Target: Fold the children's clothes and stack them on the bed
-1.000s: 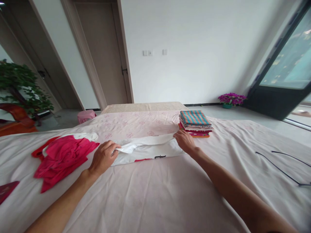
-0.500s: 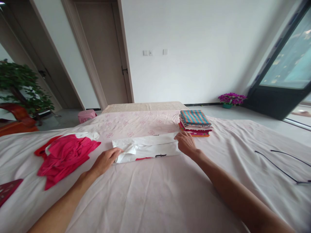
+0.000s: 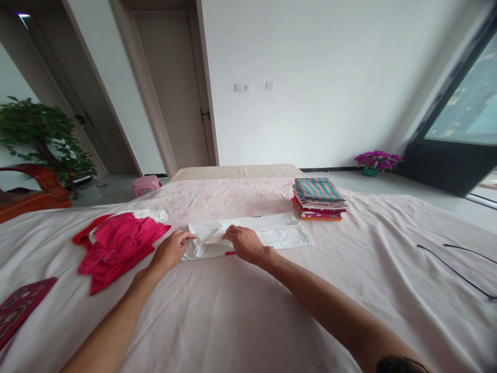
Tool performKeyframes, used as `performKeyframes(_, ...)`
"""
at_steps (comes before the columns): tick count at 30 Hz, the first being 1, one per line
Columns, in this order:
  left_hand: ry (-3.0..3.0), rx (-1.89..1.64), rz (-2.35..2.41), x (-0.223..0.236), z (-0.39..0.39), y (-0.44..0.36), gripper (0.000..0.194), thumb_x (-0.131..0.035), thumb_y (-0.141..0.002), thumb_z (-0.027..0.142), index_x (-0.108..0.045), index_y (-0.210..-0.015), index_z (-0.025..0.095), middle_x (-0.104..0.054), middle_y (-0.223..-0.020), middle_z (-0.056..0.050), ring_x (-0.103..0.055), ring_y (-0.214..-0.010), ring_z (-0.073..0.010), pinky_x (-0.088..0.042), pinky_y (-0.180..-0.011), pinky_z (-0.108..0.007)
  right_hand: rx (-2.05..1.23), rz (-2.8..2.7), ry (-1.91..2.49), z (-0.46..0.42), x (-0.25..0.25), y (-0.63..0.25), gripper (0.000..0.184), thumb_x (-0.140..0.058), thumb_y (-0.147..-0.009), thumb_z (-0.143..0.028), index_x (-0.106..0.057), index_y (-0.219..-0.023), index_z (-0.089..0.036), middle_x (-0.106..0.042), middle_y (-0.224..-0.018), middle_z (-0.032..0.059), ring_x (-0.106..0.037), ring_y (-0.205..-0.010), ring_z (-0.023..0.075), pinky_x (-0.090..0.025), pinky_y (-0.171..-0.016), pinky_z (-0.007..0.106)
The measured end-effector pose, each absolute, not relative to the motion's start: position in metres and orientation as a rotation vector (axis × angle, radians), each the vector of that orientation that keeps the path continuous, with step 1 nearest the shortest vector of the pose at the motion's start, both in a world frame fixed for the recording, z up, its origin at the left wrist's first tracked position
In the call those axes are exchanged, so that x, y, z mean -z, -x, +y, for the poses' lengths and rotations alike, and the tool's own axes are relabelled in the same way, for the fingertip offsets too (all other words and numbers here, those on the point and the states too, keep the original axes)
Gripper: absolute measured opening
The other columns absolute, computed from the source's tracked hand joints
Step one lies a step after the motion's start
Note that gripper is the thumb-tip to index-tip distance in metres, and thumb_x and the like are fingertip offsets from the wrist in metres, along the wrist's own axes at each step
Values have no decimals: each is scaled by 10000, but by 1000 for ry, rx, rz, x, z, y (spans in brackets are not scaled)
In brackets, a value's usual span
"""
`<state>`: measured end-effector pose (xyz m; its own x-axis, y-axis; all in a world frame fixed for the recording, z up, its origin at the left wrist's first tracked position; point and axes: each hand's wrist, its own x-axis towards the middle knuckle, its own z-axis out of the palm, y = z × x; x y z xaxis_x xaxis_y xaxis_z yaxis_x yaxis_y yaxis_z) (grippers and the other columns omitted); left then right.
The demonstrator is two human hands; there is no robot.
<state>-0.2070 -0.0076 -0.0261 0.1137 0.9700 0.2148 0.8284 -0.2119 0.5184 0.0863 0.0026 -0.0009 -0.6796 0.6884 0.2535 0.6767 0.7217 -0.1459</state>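
Note:
A white garment [image 3: 287,233] lies folded into a long flat strip, with a bit of red and dark print at its near edge. At its left end is my left hand [image 3: 172,249], fingers apart beside the cloth's edge and not closed round it. My right hand [image 3: 244,243] lies over the middle of the strip. Its fingertips are drawn together on a loose white fold left of centre, and the hand covers part of the print.
A stack of folded cloths [image 3: 318,199] stands behind the garment's right end. Crumpled pink-red clothing [image 3: 124,243] lies to the left, above a dark red patterned object [image 3: 25,305]. Thin black rods [image 3: 454,272] rest at right on the pale bedsheet [image 3: 217,321].
My right hand has left the garment's right end and moved left to its middle. My left hand's fingers have loosened at the left end. The view has shifted slightly left.

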Motion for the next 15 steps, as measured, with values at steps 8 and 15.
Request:
performKeyframes(8, -2394, -672, 1828, 31, -6, 194, 338, -483, -863, 130, -685, -1094, 272, -620, -1147, -40, -636, -955, -160, -463, -775, -243, 45, -2638, 1090, 26, 12, -68, 203, -506, -953, -206, -694, -1021, -240, -650, -1059, 56, -621, -969, 203, -462, -823, 295)
performKeyframes(15, -2361, -898, 1864, 32, -1, 195, 241, -445, -886, 164, -641, -1000, 243, -651, -1100, -42, -637, -1016, -187, -477, -838, -278, -296, -2396, 991, 29, 21, -89, 302, -483, -867, -61, -699, -1008, -217, -675, -1141, 33, -644, -979, 159, -475, -858, 246)
